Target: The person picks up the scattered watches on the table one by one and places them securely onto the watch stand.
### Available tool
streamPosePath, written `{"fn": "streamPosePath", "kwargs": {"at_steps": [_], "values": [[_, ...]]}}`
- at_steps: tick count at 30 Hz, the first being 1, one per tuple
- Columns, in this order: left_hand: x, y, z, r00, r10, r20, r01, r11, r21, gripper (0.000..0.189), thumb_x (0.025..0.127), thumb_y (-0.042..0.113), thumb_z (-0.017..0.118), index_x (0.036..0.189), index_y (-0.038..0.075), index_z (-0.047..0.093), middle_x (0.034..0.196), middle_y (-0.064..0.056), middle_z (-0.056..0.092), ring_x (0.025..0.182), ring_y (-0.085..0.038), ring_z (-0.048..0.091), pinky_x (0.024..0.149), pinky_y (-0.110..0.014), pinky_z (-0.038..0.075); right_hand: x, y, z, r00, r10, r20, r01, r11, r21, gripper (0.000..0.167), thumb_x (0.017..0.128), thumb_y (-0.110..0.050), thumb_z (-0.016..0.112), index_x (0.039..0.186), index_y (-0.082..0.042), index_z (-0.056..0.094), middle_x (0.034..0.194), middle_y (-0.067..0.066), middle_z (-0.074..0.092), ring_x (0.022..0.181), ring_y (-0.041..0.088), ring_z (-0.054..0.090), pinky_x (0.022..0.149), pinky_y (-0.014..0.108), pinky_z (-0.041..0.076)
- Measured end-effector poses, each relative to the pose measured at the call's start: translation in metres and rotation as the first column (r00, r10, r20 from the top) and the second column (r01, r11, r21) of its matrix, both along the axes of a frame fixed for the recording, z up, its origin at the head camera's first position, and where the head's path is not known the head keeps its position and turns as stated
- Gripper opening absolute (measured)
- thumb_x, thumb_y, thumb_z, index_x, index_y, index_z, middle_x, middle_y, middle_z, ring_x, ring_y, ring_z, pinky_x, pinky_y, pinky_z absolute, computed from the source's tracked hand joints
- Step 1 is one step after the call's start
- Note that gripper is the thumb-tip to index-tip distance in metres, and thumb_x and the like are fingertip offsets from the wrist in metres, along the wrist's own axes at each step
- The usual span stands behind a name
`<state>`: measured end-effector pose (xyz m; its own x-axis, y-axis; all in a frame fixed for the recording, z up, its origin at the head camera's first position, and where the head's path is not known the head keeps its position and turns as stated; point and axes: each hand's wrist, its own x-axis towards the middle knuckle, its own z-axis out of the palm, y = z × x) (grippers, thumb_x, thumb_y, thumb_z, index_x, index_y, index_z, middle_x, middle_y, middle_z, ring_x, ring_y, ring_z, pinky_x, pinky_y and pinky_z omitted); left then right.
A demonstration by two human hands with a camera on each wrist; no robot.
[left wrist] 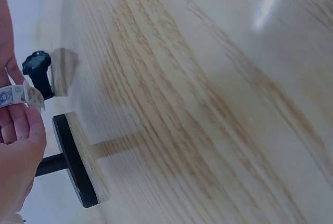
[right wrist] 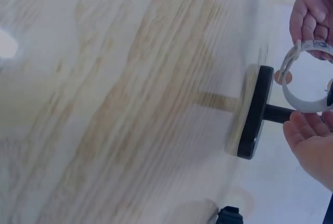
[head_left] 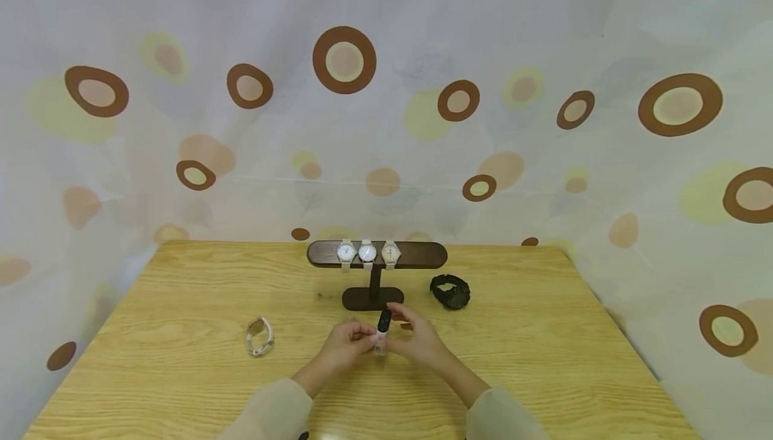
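Note:
A fitness band (head_left: 384, 321) with a black screen and a white, printed strap is held up between both hands, in front of the watch stand. My left hand (head_left: 347, 346) pinches the strap from the left side. On the other side my right hand (head_left: 423, 344) holds the band, its thumb low by the strap and a forefinger near the top of the screen. The strap (right wrist: 302, 104) forms a loop in the right wrist view. In the left wrist view, part of the strap (left wrist: 15, 95) shows between the hands; its screen is hidden there.
A dark wooden watch stand (head_left: 423, 254) with three light-strapped watches (head_left: 367, 252) stands at the back of the wooden table (head_left: 543, 359). A black watch (head_left: 457, 296) lies right of its base (head_left: 356, 299). Left of the hands rests a pale-strapped watch (head_left: 268, 341). A patterned curtain (head_left: 392, 138) hangs behind.

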<state>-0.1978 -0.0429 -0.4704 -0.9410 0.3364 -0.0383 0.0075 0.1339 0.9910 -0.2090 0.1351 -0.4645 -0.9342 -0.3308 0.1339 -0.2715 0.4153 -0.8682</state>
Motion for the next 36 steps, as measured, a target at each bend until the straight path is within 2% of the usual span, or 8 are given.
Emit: {"fn": "streamPosePath", "kwargs": {"at_steps": [6,13,18,21,25,29,32,36], "values": [[0.0,0.002,-0.002,0.997,0.005,-0.083,-0.005,1.0,0.004,0.02,0.089,0.004,0.06,0.094,-0.015,0.061,0.091,-0.024,0.065,0.078,-0.012,0.063,0.067,-0.018,0.052,0.002,0.0,0.0,0.994,0.04,-0.107,-0.029,0.995,0.096,0.068,0.073,-0.011,0.078,0.13,0.007,0.044,0.127,0.021,0.052,0.114,0.037,0.051,0.096,0.054,0.043],[0.0,0.003,-0.005,0.989,0.003,-0.145,-0.004,1.0,-0.001,0.018,0.087,0.004,0.062,0.091,-0.014,0.063,0.092,-0.023,0.062,0.072,-0.001,0.058,0.064,-0.013,0.05,0.003,0.0,-0.001,0.975,0.027,-0.219,0.008,0.988,0.157,0.064,0.071,-0.01,0.079,0.125,0.005,0.049,0.123,0.018,0.056,0.112,0.035,0.054,0.093,0.051,0.047],[0.0,0.002,-0.005,0.99,-0.009,-0.14,0.01,1.0,0.008,0.019,0.086,0.006,0.063,0.093,-0.012,0.064,0.097,-0.024,0.063,0.078,-0.009,0.063,0.068,-0.015,0.052,0.004,0.001,0.001,0.961,0.034,-0.276,0.027,0.977,0.212,0.064,0.07,-0.011,0.08,0.125,0.001,0.049,0.125,0.016,0.055,0.115,0.034,0.053,0.095,0.05,0.046],[0.0,-0.001,-0.003,0.988,-0.001,-0.153,-0.004,0.999,-0.033,0.022,0.086,0.011,0.064,0.097,-0.009,0.064,0.1,-0.021,0.064,0.084,-0.016,0.063,0.072,-0.019,0.054,0.005,0.004,0.002,0.959,0.03,-0.28,0.039,0.97,0.238,0.065,0.07,-0.012,0.08,0.127,0.0,0.049,0.127,0.015,0.054,0.119,0.034,0.052,0.098,0.05,0.045],[-0.003,-0.008,-0.003,0.976,0.067,-0.207,-0.092,0.989,-0.113,0.022,0.086,0.011,0.065,0.101,-0.006,0.064,0.101,-0.018,0.066,0.09,-0.024,0.062,0.076,-0.027,0.054,0.005,0.009,0.001,0.959,0.001,-0.284,0.078,0.96,0.268,0.069,0.071,-0.014,0.08,0.13,0.0,0.047,0.131,0.017,0.052,0.121,0.036,0.05,0.1,0.049,0.043],[-0.009,-0.019,-0.004,0.947,0.168,-0.275,-0.223,0.957,-0.184,0.023,0.085,0.008,0.066,0.103,-0.005,0.064,0.103,-0.02,0.065,0.093,-0.03,0.06,0.078,-0.036,0.053,0.002,0.016,-0.004,0.95,-0.046,-0.308,0.134,0.953,0.271,0.071,0.07,-0.015,0.081,0.131,-0.002,0.047,0.133,0.017,0.052,0.112,0.034,0.057,0.098,0.048,0.045],[-0.014,-0.029,-0.003,0.926,0.218,-0.307,-0.295,0.928,-0.229,0.029,0.084,0.007,0.066,0.109,-0.007,0.061,0.109,-0.023,0.062,0.097,-0.035,0.057,0.082,-0.043,0.052,-0.001,0.023,-0.007,0.921,-0.062,-0.383,0.169,0.953,0.251,0.07,0.068,-0.012,0.082,0.129,-0.002,0.049,0.129,0.016,0.055,0.11,0.033,0.058,0.096,0.046,0.047],[-0.022,-0.044,0.0,0.906,0.262,-0.334,-0.358,0.894,-0.269,0.04,0.085,0.007,0.065,0.119,-0.009,0.053,0.118,-0.026,0.056,0.105,-0.041,0.052,0.089,-0.049,0.049,-0.005,0.03,-0.01,0.855,-0.06,-0.515,0.201,0.954,0.223,0.069,0.064,-0.008,0.084,0.124,0.003,0.051,0.123,0.019,0.056,0.116,0.036,0.053,0.095,0.047,0.047]]}}
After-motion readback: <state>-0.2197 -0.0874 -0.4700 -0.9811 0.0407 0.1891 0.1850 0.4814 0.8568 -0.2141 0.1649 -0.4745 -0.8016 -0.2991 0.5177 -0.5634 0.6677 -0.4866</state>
